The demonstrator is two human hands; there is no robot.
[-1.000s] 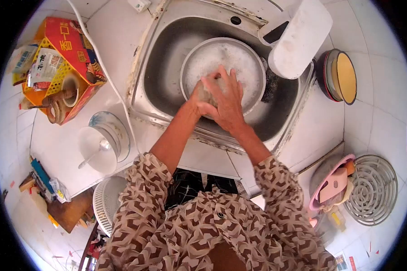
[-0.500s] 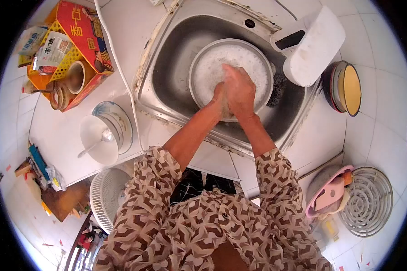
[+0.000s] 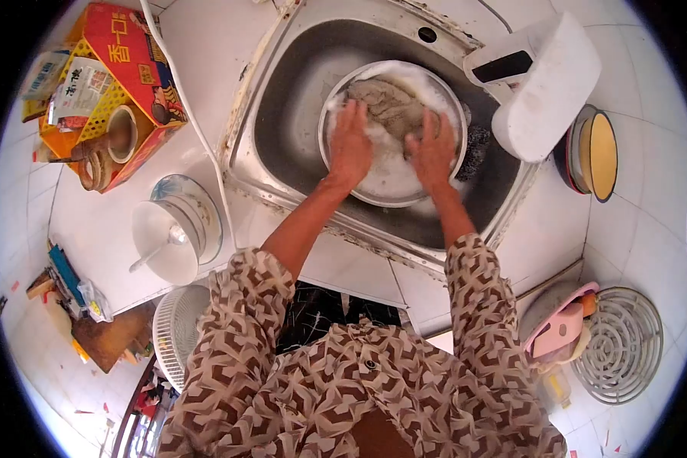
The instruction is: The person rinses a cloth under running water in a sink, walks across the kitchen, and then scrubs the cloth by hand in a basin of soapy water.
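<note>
A round metal basin point(image 3: 395, 203) of sudsy water stands in the steel sink point(image 3: 282, 130). Across the far side of the basin lies a wet, bunched grey-brown cloth point(image 3: 389, 107), with white foam around it. My left hand point(image 3: 349, 146) is at the cloth's left edge, fingers stretched forward and slightly apart. On the other side, my right hand point(image 3: 433, 151) has its fingers spread, their tips by the cloth's right edge. Both hands are over the foamy water inside the rim. Whether the fingertips press on the cloth is hard to make out.
A white plastic container point(image 3: 546, 91) overhangs the sink's right corner, near a dark scouring pad point(image 3: 475, 153). Stacked bowls point(image 3: 168, 240) with a spoon and a red carton point(image 3: 130, 61) of jars stand left. A white cable point(image 3: 183, 99) crosses the counter. Enamel bowls point(image 3: 599, 156) lean right.
My hands were together over the foam; now they are apart, left and right. The cloth now shows spread across the basin, where mostly white suds showed before.
</note>
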